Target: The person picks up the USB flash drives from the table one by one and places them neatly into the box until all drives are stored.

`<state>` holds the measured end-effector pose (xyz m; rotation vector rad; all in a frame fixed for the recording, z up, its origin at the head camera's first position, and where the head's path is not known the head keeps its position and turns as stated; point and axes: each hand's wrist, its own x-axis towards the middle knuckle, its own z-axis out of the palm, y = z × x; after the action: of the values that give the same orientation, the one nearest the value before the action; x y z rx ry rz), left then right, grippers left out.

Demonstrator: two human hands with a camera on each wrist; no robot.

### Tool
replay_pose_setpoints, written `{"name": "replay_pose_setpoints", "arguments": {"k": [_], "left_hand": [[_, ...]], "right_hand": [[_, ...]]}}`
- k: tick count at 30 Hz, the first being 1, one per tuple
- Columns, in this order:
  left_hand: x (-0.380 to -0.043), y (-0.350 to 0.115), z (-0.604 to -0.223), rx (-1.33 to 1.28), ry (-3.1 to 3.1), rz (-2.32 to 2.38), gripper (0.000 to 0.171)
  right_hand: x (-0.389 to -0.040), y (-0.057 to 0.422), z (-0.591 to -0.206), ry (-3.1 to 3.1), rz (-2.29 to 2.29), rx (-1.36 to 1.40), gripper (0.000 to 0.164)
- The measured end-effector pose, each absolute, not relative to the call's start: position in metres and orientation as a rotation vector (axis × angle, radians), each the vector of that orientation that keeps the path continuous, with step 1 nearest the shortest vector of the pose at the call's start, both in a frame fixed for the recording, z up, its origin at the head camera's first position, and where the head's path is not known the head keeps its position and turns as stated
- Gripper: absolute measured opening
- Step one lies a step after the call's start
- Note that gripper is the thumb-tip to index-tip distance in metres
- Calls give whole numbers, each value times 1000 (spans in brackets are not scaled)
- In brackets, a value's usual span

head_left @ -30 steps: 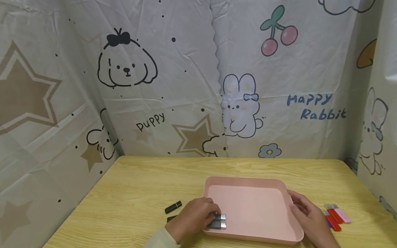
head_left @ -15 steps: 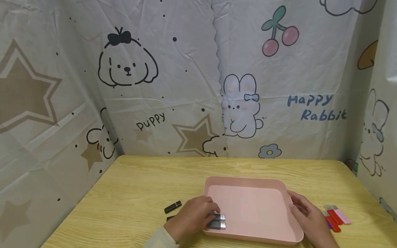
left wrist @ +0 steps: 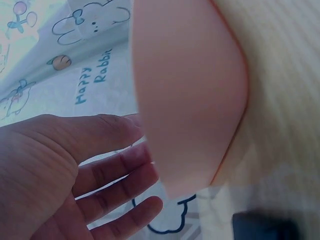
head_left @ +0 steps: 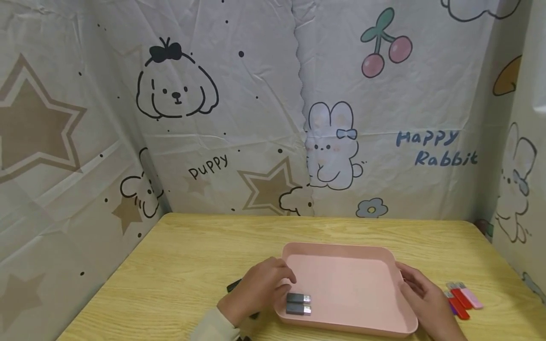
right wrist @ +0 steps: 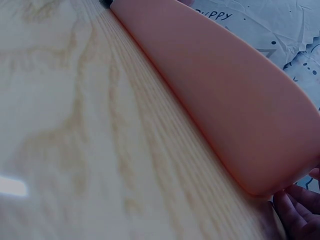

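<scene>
Two dark grey USB flash drives [head_left: 298, 304] lie side by side in the front left of the pink tray [head_left: 350, 327], metal plugs pointing right. My left hand [head_left: 258, 291] hovers at the tray's left rim, fingers loosely bent and holding nothing. In the left wrist view, the thumb and fingers of the left hand [left wrist: 100, 165] are spread apart beside the tray wall [left wrist: 192, 95]. My right hand [head_left: 426, 298] holds the tray's right side, fingers bent against the wall. In the right wrist view, fingertips of the right hand [right wrist: 300, 210] touch the tray's bottom corner.
Black flash drives [head_left: 233, 285] lie on the wooden table [head_left: 179, 265], partly hidden by the left hand and sleeve. Right of the tray lie red, pink and purple flash drives [head_left: 460, 303]. A printed cloth [head_left: 256, 118] encloses the table's back and sides.
My left hand has let go of the grey flash drive in the tray and moved up and left to the rim. The right hand and the tray stay in place.
</scene>
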<state>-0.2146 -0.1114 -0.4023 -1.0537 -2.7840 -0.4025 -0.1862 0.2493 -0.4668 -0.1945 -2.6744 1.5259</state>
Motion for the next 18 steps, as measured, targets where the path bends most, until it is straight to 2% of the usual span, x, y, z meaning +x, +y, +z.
{"name": "replay_pose_setpoints", "arguments": {"k": [18], "left_hand": [[-226, -143, -388, -996, -2825, -446, 4]], "right_hand": [[-187, 250, -468, -2676, 1523, -178, 55]]}}
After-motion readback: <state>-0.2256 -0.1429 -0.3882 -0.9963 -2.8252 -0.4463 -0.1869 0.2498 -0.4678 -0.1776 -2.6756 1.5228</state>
